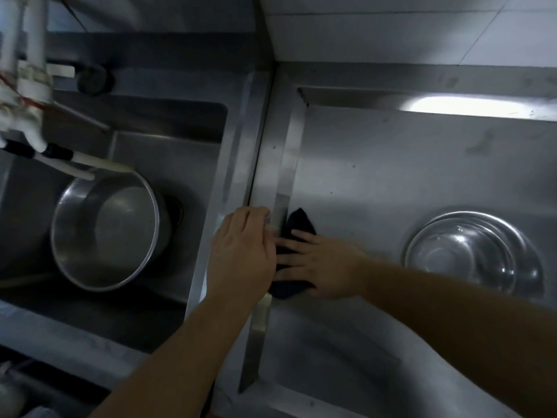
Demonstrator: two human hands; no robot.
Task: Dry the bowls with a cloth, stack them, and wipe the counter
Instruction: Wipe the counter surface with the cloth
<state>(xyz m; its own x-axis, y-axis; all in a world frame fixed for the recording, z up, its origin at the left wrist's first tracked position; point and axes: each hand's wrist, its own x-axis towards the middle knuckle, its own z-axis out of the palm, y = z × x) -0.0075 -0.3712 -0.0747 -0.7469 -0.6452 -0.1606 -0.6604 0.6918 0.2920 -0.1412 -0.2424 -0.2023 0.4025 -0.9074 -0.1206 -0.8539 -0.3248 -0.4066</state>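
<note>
A dark cloth (298, 226) lies on the steel counter (391, 164) next to its raised left rim. My right hand (322, 263) presses flat on the cloth with its fingers spread straight. My left hand (241, 254) rests on the rim between sink and counter, its fingertips curled over the edge beside the cloth. A stack of shiny steel bowls (473, 254) sits upright on the counter to the right of my right hand. Most of the cloth is hidden under my hands.
A sink (168, 140) lies to the left with a large steel pot (105, 230) inside it. A tap with white fittings (27, 95) hangs over the sink at the upper left. A tiled wall (391, 25) backs the counter.
</note>
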